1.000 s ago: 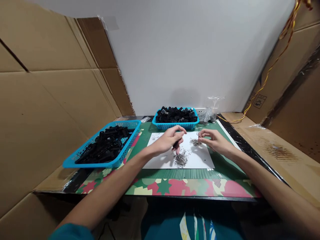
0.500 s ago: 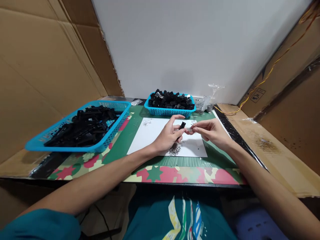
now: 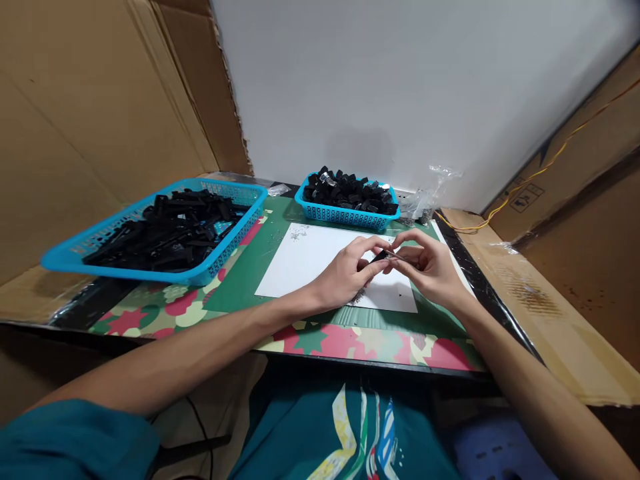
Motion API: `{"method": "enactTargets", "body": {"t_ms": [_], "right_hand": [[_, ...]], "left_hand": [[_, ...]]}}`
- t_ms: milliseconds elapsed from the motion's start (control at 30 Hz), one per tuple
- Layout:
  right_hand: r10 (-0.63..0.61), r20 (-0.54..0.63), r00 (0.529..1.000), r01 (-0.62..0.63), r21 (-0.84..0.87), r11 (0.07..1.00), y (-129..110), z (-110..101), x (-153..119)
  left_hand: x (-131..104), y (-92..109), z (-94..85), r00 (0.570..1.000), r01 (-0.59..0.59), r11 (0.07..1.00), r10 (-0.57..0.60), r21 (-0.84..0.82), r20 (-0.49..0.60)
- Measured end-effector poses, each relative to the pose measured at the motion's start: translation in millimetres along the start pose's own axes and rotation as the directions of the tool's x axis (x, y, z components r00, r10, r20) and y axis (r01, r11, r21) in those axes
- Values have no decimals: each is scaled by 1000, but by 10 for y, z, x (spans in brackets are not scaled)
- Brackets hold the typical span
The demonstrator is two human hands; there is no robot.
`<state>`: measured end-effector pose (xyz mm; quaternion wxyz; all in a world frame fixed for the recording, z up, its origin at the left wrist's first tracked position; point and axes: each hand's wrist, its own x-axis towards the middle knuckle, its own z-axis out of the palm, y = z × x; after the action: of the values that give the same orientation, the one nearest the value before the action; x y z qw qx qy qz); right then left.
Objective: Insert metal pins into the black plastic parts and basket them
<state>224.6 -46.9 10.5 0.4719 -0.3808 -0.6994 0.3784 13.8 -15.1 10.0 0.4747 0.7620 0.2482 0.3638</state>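
A small black part (image 3: 379,257) is pinched between the thumb and fingers of my left hand (image 3: 349,272), above a white sheet. My right hand (image 3: 431,267) meets it from the right, its fingers closed on a thin metal piece (image 3: 397,256) whose tip touches the end of the black part. Beneath my left hand, partly hidden by it, lies a pile of tiny metal pieces (image 3: 357,297) on the white sheet (image 3: 300,267).
A large blue basket (image 3: 205,272) of long black parts stands at the left. Behind the sheet is a smaller blue basket (image 3: 345,217) of black pieces, with clear plastic bags (image 3: 420,203) beside it. Cardboard walls (image 3: 100,100) rise at both sides.
My hands have come together; the right one has brought the thin metal piece to the black part. My left fingers have closed in over the part. The camera view has shifted slightly.
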Motion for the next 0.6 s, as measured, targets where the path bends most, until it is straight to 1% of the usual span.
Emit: {"method": "enactTargets", "body": {"t_ms": [133,200,333,467,600], "right_hand": [[2,-11,1000,-2,-25,1000,-9,8,-7],[-5,-20,1000,4,-45,999,-20,17,-7],[-5,-8,1000,4,-45,999,-44,53,-4],[-11,-11,1000,10,-36,999,-51,75,-1],[-41,-36,999,38,-103,994,-46,75,-1]], "left_hand": [[-5,19,-11,992,-58,983,75,177,-96],[-4,11,-20,989,-69,972,96,224,-115],[-8,0,-36,995,-54,958,76,281,-66],[-7,3,-40,997,-52,955,68,293,-45],[-4,-1,-38,997,-39,958,55,284,-48]]}}
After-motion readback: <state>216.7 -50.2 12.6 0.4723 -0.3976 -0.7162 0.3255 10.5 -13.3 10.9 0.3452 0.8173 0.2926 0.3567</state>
